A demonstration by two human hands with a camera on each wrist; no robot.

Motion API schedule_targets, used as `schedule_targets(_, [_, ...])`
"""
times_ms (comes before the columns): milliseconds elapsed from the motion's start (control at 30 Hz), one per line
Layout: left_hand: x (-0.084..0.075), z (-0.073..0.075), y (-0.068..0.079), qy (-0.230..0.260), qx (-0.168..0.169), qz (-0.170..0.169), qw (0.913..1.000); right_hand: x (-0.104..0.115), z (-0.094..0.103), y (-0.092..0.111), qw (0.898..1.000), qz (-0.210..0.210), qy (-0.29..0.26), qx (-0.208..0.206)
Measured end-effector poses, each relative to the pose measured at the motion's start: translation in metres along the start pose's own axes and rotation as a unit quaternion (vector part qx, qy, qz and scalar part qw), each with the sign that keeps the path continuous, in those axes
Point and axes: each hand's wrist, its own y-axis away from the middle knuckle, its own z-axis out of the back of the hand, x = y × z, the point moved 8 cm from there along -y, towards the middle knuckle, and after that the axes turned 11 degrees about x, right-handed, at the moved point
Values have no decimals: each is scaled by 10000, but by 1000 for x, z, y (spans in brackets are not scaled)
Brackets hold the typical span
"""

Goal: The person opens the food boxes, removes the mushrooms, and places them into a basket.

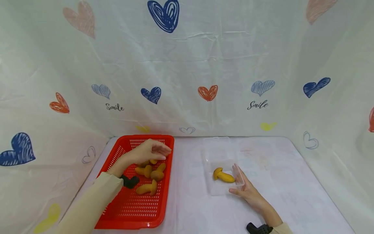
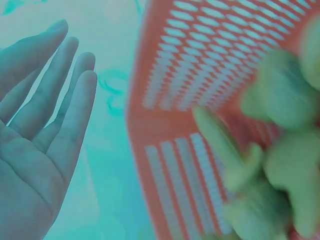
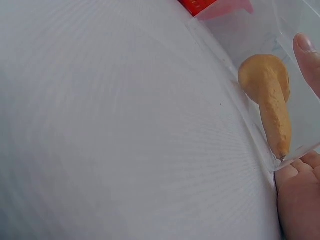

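Note:
My left hand (image 1: 153,151) is raised over the right side of a red plastic basket (image 1: 160,217), holding nothing. Its fingers look loosely extended in the left wrist view. Below and beside it lie several yellow-brown mushrooms (image 1: 157,175), also seen in that view as blurred mushrooms (image 2: 285,90). On the table stands a clear plastic box (image 1: 214,188) with one yellow mushroom (image 1: 225,176) lying in it, cap to the left. My right hand (image 1: 248,191) grips the box's right side, thumb toward the front corner. In the right wrist view the mushroom (image 3: 272,107) lies beside the thumb (image 3: 310,65).
A clear lid (image 1: 217,148) appears folded back behind the box. The table has a white cover (image 1: 277,172). Behind it hangs a pale curtain (image 1: 181,65) printed with hearts. The basket stands left of the box, with a strip of table between them.

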Motion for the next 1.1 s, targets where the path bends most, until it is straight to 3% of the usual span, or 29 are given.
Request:
schedule_targets(267, [-27, -14, -51, -349, 183, -309, 9987, 2, 2, -3, 9998, -53, 164, -78])
schedule_targets(467, [-37, -40, -90, -368, 430, -335, 9978, 3, 2, -3, 9999, 0, 129, -58])
schedule_targets(633, [-48, -65, -118, -454, 761, -643, 9940, 0, 2, -2, 9999, -13, 86, -81])
schedule_targets(867, [-54, -98, -146, -405, 1096, -870, 9893, -3, 1, -3, 9999, -73, -16, -80])
schedule_targets(1100, [-59, -125, -163, -461, 1410, -922, 9846, -1, 2, -1, 9999, -64, -1, -85])
